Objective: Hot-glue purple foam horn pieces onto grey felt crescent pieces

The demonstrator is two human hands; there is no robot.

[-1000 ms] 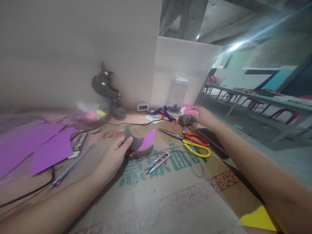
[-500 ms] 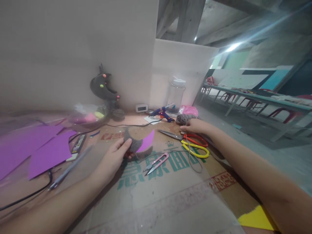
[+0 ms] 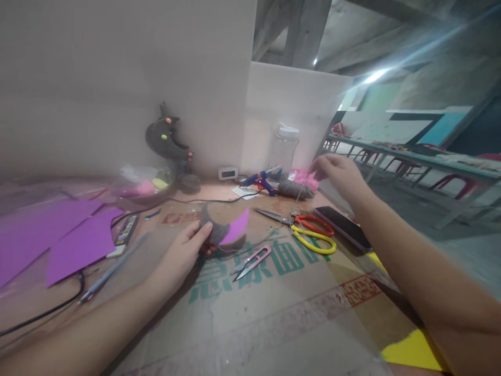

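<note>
Above the printed cardboard, your left hand is closed in a pinch on the purple crescent, thumb on top and fingers curled beneath; the thumb lies across the grey wrapping, probably so the turns don't slip, while the bare purple tip points away from you and to the right. Your left forearm slants in low from the near left corner. Your right hand is held higher, wrist arched and fingers bent downward, its fingertips drawn together on what looks like a strand of yarn. That height seems to give the strand some slack above the grey yarn bundle, which lies between the glue gun and the pink bag. Lower down, the strand meets the scissors, whose handles could well snag it.
</note>
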